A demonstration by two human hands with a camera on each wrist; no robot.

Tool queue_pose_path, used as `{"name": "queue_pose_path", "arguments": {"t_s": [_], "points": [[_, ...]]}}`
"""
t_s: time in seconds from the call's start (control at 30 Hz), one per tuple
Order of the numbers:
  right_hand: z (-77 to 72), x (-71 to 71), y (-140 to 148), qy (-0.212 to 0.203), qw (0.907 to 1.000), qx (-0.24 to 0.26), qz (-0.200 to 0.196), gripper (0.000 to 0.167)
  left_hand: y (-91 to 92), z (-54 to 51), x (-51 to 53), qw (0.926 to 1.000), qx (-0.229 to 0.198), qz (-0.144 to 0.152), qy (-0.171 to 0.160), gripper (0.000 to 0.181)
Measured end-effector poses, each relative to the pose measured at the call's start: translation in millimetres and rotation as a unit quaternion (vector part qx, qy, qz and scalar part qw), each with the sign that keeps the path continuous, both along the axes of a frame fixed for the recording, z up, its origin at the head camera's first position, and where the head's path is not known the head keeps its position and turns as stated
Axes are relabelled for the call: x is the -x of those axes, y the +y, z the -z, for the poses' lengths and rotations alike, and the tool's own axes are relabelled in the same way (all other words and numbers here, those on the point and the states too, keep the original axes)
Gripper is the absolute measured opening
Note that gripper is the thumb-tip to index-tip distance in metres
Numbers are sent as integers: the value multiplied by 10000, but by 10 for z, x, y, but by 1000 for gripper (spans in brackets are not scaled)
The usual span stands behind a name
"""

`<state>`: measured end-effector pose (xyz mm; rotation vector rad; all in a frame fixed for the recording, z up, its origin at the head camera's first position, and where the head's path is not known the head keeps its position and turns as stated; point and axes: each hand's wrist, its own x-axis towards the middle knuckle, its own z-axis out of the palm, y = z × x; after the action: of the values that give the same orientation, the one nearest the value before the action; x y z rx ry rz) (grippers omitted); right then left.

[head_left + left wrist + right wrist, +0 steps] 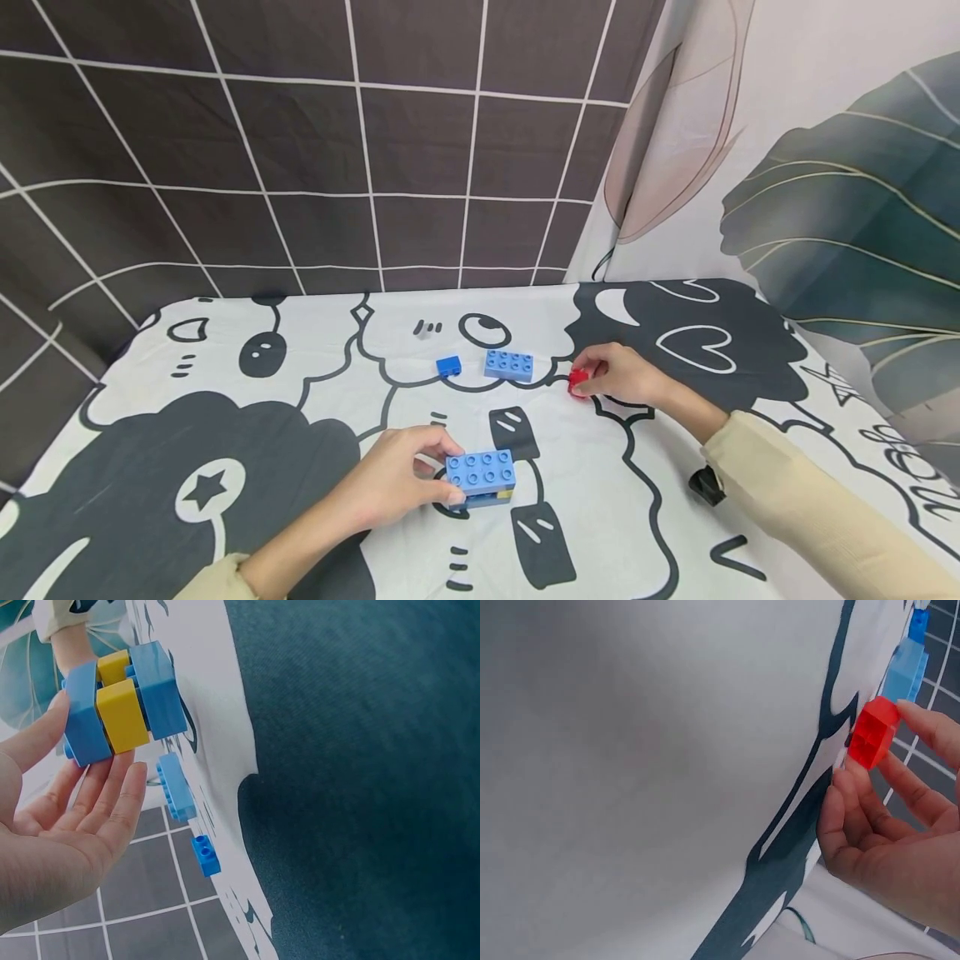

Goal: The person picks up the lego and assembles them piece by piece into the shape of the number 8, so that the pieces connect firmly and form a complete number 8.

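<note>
My left hand (401,475) grips a stack of toy building blocks (481,473) by its left end, thumb at the near side and fingers at the far side. In the left wrist view the stack shows a blue block (87,712) on top, yellow blocks (124,716) in the middle and another blue block (157,690) beneath. Farther right, my right hand (618,373) pinches a small red block (577,382) between thumb and fingers. The right wrist view shows the hollow underside of this red block (873,733), tilted, close to the cloth.
A light blue block (508,366) with studs up lies on the patterned cloth (450,400), left of the red block. Beside it sits a smaller dark blue block (448,367). Behind the surface rises a dark grid-patterned backdrop (420,150); a leaf-print curtain (847,183) hangs at right.
</note>
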<state>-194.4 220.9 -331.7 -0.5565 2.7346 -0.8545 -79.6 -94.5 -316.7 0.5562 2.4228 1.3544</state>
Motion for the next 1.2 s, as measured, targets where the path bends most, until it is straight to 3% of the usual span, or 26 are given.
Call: {"name": "queue_pose_path", "arguments": {"t_s": [0.43, 1.2], "points": [[-114, -266, -212, 160, 9941, 448, -971, 27, 1, 11, 4, 9999, -75, 73, 89, 31], [-321, -677, -550, -372, 9710, 1498, -1827, 29, 4, 15, 14, 9998, 29, 103, 148, 31]]}}
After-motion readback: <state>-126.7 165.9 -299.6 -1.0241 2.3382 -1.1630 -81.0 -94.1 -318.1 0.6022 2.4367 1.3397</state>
